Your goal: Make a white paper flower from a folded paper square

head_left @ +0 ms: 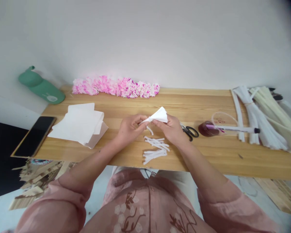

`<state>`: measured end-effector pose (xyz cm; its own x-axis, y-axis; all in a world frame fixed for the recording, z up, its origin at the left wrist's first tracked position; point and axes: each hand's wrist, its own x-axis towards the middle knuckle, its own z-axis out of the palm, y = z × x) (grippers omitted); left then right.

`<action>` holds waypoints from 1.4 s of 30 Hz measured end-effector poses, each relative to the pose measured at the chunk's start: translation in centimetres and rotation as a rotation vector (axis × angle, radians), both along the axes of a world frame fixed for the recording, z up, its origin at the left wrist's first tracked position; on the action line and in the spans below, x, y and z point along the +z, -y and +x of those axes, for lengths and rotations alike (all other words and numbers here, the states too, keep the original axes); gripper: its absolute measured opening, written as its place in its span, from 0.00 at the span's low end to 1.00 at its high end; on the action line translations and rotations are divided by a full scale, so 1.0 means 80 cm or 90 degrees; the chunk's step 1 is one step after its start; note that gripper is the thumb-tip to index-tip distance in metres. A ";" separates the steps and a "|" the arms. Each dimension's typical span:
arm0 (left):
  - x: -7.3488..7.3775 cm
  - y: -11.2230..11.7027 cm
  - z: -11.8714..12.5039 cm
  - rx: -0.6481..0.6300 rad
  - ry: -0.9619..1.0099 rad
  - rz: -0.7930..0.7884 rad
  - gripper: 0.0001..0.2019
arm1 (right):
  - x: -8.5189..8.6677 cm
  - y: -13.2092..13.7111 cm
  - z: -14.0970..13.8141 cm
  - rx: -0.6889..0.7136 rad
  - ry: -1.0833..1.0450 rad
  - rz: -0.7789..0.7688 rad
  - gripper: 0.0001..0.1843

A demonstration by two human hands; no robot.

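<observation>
Both hands hold a pleated white paper fan (pixel 160 115) above the middle of the wooden table, its folds spread toward the right. My left hand (pixel 133 127) pinches the narrow gathered end, where a white strip (pixel 149 130) hangs down. My right hand (pixel 171 129) has its thumb and fingers closed on the lower side of the fan. Below the hands lie several short white fuzzy stems (pixel 156 149) in a loose pile. Black-handled scissors (pixel 191 132) rest just right of my right hand, their blades partly hidden by it.
White paper sheets (pixel 75 124) and a phone (pixel 35 136) lie left, near a green bottle (pixel 42 85). Pink-and-white paper flowers (pixel 116 86) line the wall. To the right are a jar of dark red liquid (pixel 207 129), a brush-like pen (pixel 242 129) and bundles of long white stems (pixel 252 113).
</observation>
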<state>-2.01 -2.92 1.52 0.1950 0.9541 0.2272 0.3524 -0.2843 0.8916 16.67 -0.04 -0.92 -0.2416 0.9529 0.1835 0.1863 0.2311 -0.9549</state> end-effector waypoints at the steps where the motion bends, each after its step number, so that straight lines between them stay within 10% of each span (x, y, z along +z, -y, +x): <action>1: 0.001 0.001 0.001 0.001 0.008 -0.002 0.11 | 0.000 0.000 -0.001 -0.002 -0.009 0.003 0.13; 38: -0.014 -0.007 -0.007 -0.001 0.048 -0.038 0.16 | 0.005 -0.008 0.008 -0.044 -0.015 -0.012 0.14; 42: -0.023 -0.017 -0.014 0.019 -0.116 -0.014 0.16 | 0.002 -0.015 0.012 -0.126 -0.134 -0.027 0.14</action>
